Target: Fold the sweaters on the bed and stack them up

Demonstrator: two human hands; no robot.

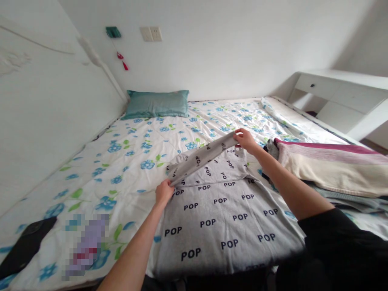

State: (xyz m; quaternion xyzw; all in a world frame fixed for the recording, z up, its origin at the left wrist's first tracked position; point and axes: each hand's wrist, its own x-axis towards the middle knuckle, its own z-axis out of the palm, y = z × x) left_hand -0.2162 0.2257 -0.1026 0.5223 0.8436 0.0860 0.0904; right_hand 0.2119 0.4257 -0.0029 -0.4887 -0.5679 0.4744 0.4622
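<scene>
A grey garment (224,218) printed with black "POP" words lies on the floral bedsheet (130,141), its near edge at the bed's front. A narrow strip of its cloth is lifted at a slant between both hands. My left hand (164,191) pinches the strip's lower left end, beside the garment's left edge. My right hand (245,140) grips the strip's upper right end, above the far part of the garment. Under the strip, the far part of the garment is partly hidden.
Folded pink and cream clothes (330,165) lie at the right. A teal pillow (156,104) rests by the back wall. A black phone (27,246) and a blurred purple item (89,246) are at the front left. A white cabinet (342,101) stands back right.
</scene>
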